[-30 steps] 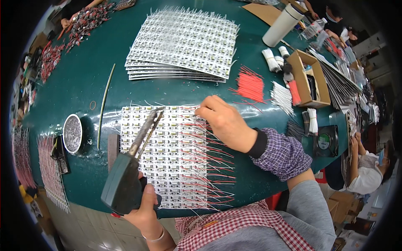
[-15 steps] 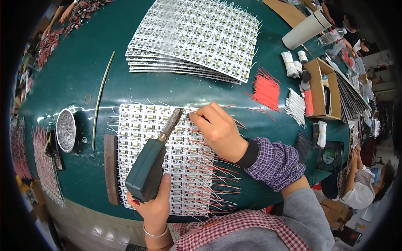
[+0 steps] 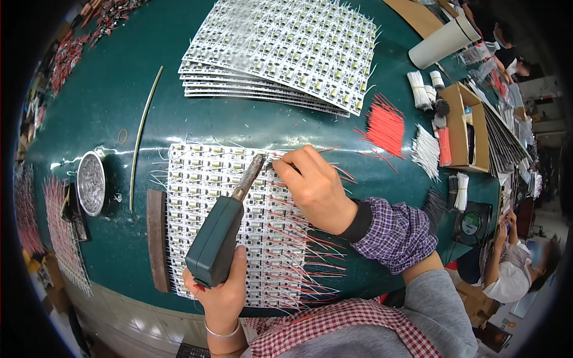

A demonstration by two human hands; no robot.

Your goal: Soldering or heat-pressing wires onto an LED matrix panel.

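My left hand [image 3: 222, 296] is wrapped round the dark green grip of a soldering gun [image 3: 216, 238]. Its metal tip points up and right, at the far edge of a white circuit board panel [image 3: 233, 227]. Beside that tip, my right hand [image 3: 316, 190] is closed in a pinch on a thin wire, mostly hidden by the fingers. Rows of small components cover the panel, with red and white wires [image 3: 322, 250] sticking out along its right side. Against its left edge lies a brown bar [image 3: 157, 240].
Stacked panels [image 3: 280, 53] lie at the far side. Loose red wires [image 3: 385, 126] and white wires [image 3: 425, 152] lie to the right, near a cardboard box [image 3: 464, 119] and a tumbler [image 3: 444, 42]. At left stand a metal bowl [image 3: 91, 184] and a thin rod [image 3: 143, 137]. Another person sits at right.
The soldering gun's tip has shifted slightly to the right relative to the panel, closer to my right fingers. My right hand keeps its pinch. The whole view has moved a little.
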